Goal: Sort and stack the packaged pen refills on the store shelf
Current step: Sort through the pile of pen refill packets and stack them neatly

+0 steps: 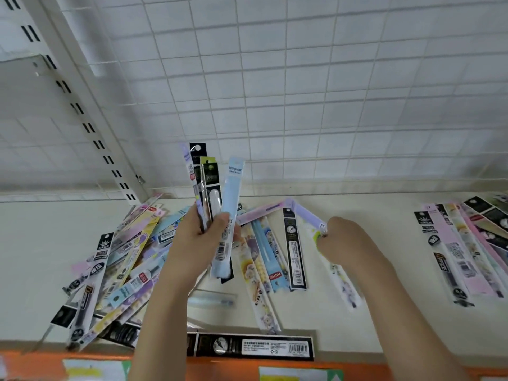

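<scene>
My left hand holds a fanned bunch of refill packs upright above the shelf: a light blue one, black ones and a lilac one. My right hand pinches the end of a lilac pack that lies bent over the loose packs in the middle. A messy heap of packs covers the shelf's left part. Several loose packs lie between my hands. A neater row of packs lies at the far right.
The cream shelf board ends in an orange front edge with price labels. One black pack lies along that edge. A white wire grid back panel and a slotted upright stand behind.
</scene>
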`<state>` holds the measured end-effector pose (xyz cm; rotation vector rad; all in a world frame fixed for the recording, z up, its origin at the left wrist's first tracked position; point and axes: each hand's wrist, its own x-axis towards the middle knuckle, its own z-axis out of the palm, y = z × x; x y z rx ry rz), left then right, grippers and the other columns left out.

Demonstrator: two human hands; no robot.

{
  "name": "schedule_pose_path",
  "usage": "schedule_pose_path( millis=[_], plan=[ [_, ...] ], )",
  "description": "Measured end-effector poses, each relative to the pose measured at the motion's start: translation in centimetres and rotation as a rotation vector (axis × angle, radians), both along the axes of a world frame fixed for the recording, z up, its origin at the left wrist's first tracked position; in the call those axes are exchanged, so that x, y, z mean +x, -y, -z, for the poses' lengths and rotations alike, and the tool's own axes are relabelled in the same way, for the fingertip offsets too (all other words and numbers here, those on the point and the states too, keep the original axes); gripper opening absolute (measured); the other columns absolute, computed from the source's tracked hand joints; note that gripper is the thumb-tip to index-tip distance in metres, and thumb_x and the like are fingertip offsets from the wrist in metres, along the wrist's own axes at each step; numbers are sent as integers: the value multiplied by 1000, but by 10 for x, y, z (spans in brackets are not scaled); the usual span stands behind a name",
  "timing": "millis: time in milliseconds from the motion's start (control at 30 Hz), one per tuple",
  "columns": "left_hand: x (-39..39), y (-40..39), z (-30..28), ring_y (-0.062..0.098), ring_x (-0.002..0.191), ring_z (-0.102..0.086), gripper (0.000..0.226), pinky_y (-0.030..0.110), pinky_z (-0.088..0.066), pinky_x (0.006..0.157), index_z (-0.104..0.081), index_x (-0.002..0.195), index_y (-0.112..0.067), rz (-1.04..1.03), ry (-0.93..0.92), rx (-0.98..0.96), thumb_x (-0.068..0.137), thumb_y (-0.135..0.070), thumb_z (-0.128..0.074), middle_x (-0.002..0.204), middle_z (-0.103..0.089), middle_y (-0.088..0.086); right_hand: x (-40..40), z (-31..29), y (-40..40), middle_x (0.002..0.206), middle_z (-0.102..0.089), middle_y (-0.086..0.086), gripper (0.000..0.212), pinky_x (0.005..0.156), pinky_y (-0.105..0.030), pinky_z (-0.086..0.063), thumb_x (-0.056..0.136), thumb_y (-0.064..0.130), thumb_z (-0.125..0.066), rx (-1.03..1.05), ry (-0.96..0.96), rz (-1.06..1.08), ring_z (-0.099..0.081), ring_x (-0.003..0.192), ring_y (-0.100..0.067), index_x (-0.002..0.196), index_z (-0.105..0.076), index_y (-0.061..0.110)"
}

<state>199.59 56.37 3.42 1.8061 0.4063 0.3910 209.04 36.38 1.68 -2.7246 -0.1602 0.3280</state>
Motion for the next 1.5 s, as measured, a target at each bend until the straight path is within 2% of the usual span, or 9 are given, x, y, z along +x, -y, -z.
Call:
schedule_pose_path(
  millis=[67,233,500,700,867,1000,1167,1300,1500],
  plan=[
    [-3,-3,-2,7,64,-69,9,19,-56,57,-62,93,-15,6,28,-52,92,-11,-54,68,-73,-7,5,-7,-3,71,-43,-1,5,48,-27,-28,90,11,-44,38,18,7,-47,70,-25,87,-40,9],
    [-4,-13,-3,4,66,-69,10,16,-54,58,-66,92,-14,2,46,-56,87,-7,-62,72,-74,-9,9,-16,-27,111,-56,-21,28,69,-28,-35,90,3,-39,101,-12,-30,-45,82,-28,117,-37,-1],
    [-13,-17,-3,1,64,-68,14,22,-53,66,-63,90,-22,-66,64,-94,95,-22,-49,76,-70,-3,0,5,-47,104,-58,-17,16,60,-30,-35,96,17,-41,136,48,-78,-47,76,-26,106,-38,5],
    [-15,-10,-7,-1,45,-50,18,6,-41,45,-48,85,-17,-95,77,8,99,-22,-39,64,-55,11,-1,14,-44,64,-43,1,47,45,-26,-28,83,52,-61,85,3,-110,-44,55,-16,69,-37,13],
    [-17,-8,-6,11,64,-45,19,28,-40,75,-51,84,-34,-120,35,-27,97,-23,-44,68,-46,-1,2,10,-36,58,-35,0,42,44,-25,-24,88,22,-56,42,-43,-164,-33,50,-15,58,-29,14],
    [-21,-1,-8,10,71,-50,11,28,-40,76,-53,84,-30,-136,-6,-68,93,-35,-50,70,-45,-2,2,3,-30,67,-39,-1,36,44,-24,-25,87,15,-54,-15,0,-162,-42,61,-20,61,-29,16],
    [-17,2,2,38,122,-48,49,49,-37,104,-51,122,-12,-147,-41,-101,94,-50,-37,127,-54,19,4,-1,-17,63,-35,0,32,46,-26,-23,84,10,-50,-18,-12,-172,-33,54,-16,61,-27,15],
    [-14,7,8,5,53,-48,37,11,-41,54,-50,94,-3,-155,-24,-6,99,-36,-33,70,-50,8,9,0,-6,57,-28,0,36,47,-27,-19,79,15,-53,51,2,-163,-26,51,-18,61,-23,15],
    [-12,21,3,3,46,-48,25,5,-37,43,-50,94,-1,-125,33,51,100,-21,-37,72,-49,10,12,-5,11,53,-31,1,34,47,-26,-21,79,19,-54,174,17,-103,-29,48,-19,60,-26,15]
  ],
)
